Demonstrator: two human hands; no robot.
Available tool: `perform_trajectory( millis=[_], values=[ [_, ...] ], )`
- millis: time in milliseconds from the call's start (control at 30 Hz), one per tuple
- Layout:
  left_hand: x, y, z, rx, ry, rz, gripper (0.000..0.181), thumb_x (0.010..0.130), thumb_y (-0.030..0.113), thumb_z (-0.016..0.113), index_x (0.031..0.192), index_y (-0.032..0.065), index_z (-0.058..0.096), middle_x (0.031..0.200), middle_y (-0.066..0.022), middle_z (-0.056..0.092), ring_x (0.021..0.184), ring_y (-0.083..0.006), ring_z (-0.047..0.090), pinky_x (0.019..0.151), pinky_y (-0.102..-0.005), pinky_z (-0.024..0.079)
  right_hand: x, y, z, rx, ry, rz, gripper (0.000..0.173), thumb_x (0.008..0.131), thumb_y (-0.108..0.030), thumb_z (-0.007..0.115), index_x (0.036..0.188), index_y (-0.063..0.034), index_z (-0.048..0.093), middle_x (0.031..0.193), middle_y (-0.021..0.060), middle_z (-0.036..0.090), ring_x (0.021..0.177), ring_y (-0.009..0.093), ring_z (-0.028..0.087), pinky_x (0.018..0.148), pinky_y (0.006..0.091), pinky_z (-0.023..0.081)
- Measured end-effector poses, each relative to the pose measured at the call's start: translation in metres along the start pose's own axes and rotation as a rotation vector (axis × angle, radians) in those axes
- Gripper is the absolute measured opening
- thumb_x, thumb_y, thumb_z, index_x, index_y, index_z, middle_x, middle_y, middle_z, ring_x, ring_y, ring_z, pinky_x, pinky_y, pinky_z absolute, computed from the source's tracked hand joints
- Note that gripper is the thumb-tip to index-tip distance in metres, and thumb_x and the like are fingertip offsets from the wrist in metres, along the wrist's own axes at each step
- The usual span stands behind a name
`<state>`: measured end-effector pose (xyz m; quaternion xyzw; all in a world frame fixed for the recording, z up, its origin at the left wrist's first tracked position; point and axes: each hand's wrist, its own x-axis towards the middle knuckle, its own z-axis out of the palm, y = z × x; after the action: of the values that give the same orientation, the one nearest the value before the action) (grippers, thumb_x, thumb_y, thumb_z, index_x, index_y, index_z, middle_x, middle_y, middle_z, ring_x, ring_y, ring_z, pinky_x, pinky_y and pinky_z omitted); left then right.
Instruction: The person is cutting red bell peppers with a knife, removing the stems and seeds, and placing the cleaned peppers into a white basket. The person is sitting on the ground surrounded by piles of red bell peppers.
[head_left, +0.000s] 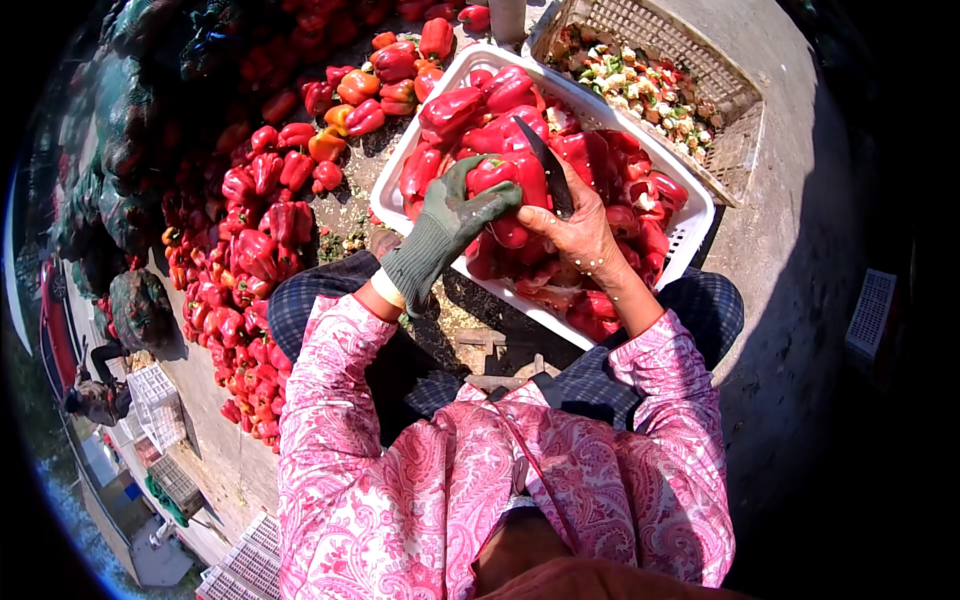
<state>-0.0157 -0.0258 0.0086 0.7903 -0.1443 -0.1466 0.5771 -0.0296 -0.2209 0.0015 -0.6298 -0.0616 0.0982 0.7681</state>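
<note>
My left hand (461, 210), in a green knitted glove, grips a red bell pepper (529, 176) over a white plastic crate. My bare right hand (574, 225) holds a dark-bladed knife (541, 150), its blade pointing up and left beside the pepper; the handle is hidden in the palm. The right thumb lies near the pepper's lower side. Pale seeds stick to that hand and wrist. Below both hands, the white plastic crate (694, 232) is filled with red peppers, several of them cut open.
A heap of whole red peppers (255, 255) lies on the ground at left. Beyond the crate stands a basket (739, 161) with cut pepper cores (637, 82). Filled mesh sacks (139, 307) stand at far left, near another person (97, 397) and stacked crates (157, 405).
</note>
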Motion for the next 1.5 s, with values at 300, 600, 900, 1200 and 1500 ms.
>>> perform_trajectory(
  millis=[300, 600, 900, 1200, 1500],
  values=[
    [-0.005, 0.018, -0.032, 0.449, 0.018, 0.450, 0.034, 0.075, -0.005, 0.059, 0.106, 0.0085, 0.059, 0.109, -0.0136, 0.060, 0.100, -0.0310, 0.060, 0.083, -0.0350, 0.050, 0.003, -0.007, -0.015, 0.384, 0.145, 0.456, 0.021, 0.084, -0.015, 0.066, 0.103, -0.0102, 0.057, 0.071, -0.0068, 0.052, 0.053, 0.001, 0.048, 0.039, 0.0155, 0.041],
    [-0.010, -0.022, -0.024, -0.543, -0.102, -0.056, 0.051, 0.076, -0.005, 0.066, 0.125, 0.0002, 0.051, 0.127, -0.0116, 0.055, 0.114, -0.0202, 0.055, 0.100, -0.0313, 0.043, -0.004, 0.007, -0.025, 0.363, 0.099, 0.445, 0.023, 0.083, -0.007, 0.064, 0.104, -0.0056, 0.056, 0.070, -0.0031, 0.057, 0.049, 0.005, 0.052, 0.038, 0.0173, 0.042],
    [0.021, 0.025, -0.041, -0.006, -0.358, 0.241, 0.045, 0.080, 0.024, 0.063, 0.119, 0.0031, 0.057, 0.113, -0.0107, 0.062, 0.103, -0.0201, 0.060, 0.087, -0.0318, 0.048, -0.007, -0.003, -0.063, -0.522, 0.209, 0.125, 0.035, 0.082, -0.008, 0.061, 0.117, -0.0039, 0.059, 0.068, -0.0043, 0.056, 0.057, 0.005, 0.052, 0.052, 0.0223, 0.045],
    [0.049, 0.019, -0.017, 0.870, -0.060, 0.042, 0.093, 0.067, 0.042, 0.075, 0.140, 0.0064, 0.030, 0.112, -0.0207, 0.060, 0.103, -0.0349, 0.059, 0.090, -0.0411, 0.046, -0.020, -0.011, -0.109, -0.947, 0.544, 0.030, 0.038, 0.081, -0.010, 0.063, 0.118, -0.0041, 0.058, 0.080, 0.0114, 0.068, 0.070, 0.013, 0.063, 0.065, 0.0275, 0.049],
    [0.041, 0.037, 0.035, -0.387, -0.115, -0.481, 0.046, 0.092, 0.024, 0.061, 0.129, 0.0017, 0.047, 0.098, -0.0126, 0.065, 0.077, -0.0180, 0.066, 0.070, -0.0292, 0.055, -0.016, -0.001, -0.060, -0.991, 0.478, -0.271, 0.045, 0.079, -0.009, 0.063, 0.123, -0.0066, 0.051, 0.098, 0.0180, 0.064, 0.086, 0.036, 0.064, 0.069, 0.0421, 0.052]
  ],
)
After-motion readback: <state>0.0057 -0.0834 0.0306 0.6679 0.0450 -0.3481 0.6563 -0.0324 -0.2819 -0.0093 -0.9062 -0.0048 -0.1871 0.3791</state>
